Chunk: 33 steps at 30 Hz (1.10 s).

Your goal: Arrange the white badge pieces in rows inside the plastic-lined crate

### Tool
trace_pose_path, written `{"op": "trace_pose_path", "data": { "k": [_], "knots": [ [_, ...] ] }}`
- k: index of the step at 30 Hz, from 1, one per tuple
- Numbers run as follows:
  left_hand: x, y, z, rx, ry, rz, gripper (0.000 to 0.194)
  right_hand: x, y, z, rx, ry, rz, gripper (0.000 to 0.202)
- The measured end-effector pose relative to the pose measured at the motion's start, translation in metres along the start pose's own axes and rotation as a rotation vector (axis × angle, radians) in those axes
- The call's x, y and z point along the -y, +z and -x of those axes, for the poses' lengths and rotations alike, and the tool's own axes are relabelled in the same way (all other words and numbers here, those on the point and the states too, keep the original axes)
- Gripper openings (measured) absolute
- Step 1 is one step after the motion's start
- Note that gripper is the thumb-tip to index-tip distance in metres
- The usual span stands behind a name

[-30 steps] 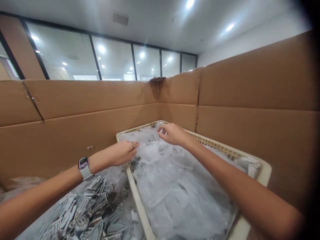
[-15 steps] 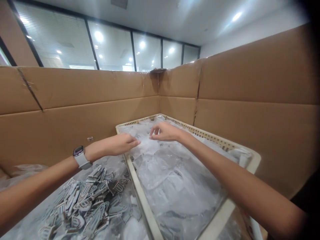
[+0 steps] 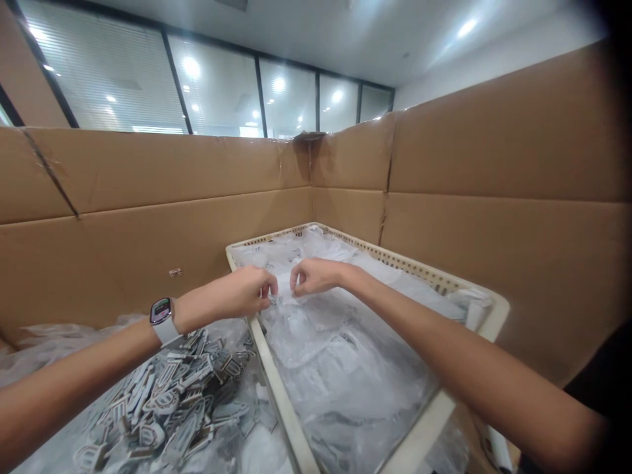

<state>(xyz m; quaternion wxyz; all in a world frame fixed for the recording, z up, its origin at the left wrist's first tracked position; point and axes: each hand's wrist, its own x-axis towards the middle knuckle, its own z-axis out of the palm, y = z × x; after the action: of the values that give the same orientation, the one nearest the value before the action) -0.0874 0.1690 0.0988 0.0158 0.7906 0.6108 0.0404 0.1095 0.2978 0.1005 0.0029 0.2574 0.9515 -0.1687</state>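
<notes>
Brown cardboard walls meet in a corner ahead, with dark-framed windows beyond the left one and bright lights in the ceiling. Against that corner sits a cream plastic basket, its far rims pierced with small holes, filled with crumpled, see-through plastic bags whose contents are too blurred to make out. Over the far part of the basket, both hands face each other, near but apart. The left hand is above the left rim, fingers curled down and thumb drawn in; the right hand is over the bags, its thumb and forefinger bent toward each other. Pale plastic shows in the gap between them, yet I cannot tell whether either hand grips it or merely hovers above. A watch with a light strap is on the left wrist. Below that forearm, outside the basket, flat grey pieces lie heaped on clear plastic sheeting.
</notes>
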Motion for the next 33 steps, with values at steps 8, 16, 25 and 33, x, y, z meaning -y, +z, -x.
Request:
{"op": "trace_pose_path", "data": {
  "k": [8,16,25,33],
  "knots": [
    [-0.005,0.006,-0.004,0.084,-0.037,-0.013,0.026,-0.005,0.011,-0.008,0.043,0.013,-0.005,0.035],
    [0.027,0.006,-0.038,0.326,-0.145,0.16,0.04,-0.004,0.015,-0.009,0.06,0.055,-0.031,0.042],
    [0.027,0.004,-0.065,0.555,-0.215,0.234,0.026,-0.009,0.025,-0.017,0.082,0.077,-0.086,0.047],
    [0.061,-0.044,-0.064,0.34,-0.123,0.252,0.024,-0.003,0.017,-0.012,0.074,0.081,-0.033,0.041]
  ]
}}
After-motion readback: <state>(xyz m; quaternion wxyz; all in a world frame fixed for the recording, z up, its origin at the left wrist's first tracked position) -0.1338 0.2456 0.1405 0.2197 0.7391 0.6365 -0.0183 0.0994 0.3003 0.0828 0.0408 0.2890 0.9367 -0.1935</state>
